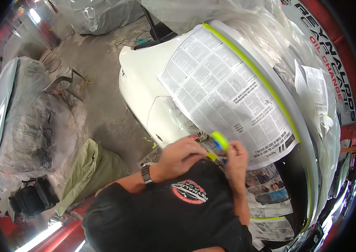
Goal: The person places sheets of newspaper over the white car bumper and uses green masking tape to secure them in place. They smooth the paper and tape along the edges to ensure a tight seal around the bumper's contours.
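Note:
My right hand (237,158) grips a roll of yellow-green masking tape (219,141) in front of my chest. Beside it, my left hand (181,156) has its fingers pinched at a short loose piece of the same tape (211,156). Just beyond both hands lies a large newspaper sheet (215,84), spread over part of a white car body panel (144,80). A long strip of yellow-green tape (258,69) runs down the sheet's right edge. More newspaper (266,185), partly colour-printed, covers the area to the right of my right forearm.
Clear plastic sheeting (266,33) drapes the car at the right, with a folded newspaper (312,88) on it. A plastic-wrapped part (35,126), a metal stand (64,82), an olive cloth cover (92,172) and a black bag (33,196) stand to my left on the concrete floor.

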Tool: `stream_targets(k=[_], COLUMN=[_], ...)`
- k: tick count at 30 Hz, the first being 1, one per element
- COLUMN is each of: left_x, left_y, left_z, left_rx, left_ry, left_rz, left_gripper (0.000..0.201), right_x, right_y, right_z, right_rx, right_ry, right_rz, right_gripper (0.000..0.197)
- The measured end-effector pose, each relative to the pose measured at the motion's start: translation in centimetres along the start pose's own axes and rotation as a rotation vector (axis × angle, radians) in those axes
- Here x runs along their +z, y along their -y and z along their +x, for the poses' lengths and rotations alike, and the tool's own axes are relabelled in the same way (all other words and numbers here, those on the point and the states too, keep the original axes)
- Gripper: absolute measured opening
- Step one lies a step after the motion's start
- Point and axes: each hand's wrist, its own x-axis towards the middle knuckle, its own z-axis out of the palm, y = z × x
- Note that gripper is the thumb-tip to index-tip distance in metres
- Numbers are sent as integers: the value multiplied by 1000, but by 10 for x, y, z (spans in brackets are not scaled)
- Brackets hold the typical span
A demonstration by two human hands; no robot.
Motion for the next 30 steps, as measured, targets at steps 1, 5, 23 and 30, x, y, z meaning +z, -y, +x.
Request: stream_targets(k=[1, 5, 23, 30], left_x=[-9, -60, -95, -94], left_y=[5, 88, 332, 330], left_z=[1, 39, 86, 85], left_rx=[-93, -456, -475, -558], left_ry=[-115, -555, -406, -377], left_rz=[37, -163, 1, 65], left_gripper=[13, 16, 35, 62], right_x=[-7, -22, -8, -1], right_y=[1, 27, 29, 35], right_z=[2, -22, 2, 11], right_rx=[-25, -23, 96, 76], right_ry=[-73, -14, 234, 291], right_rz=[82, 264, 110, 11], right_gripper=[13, 10, 5, 4])
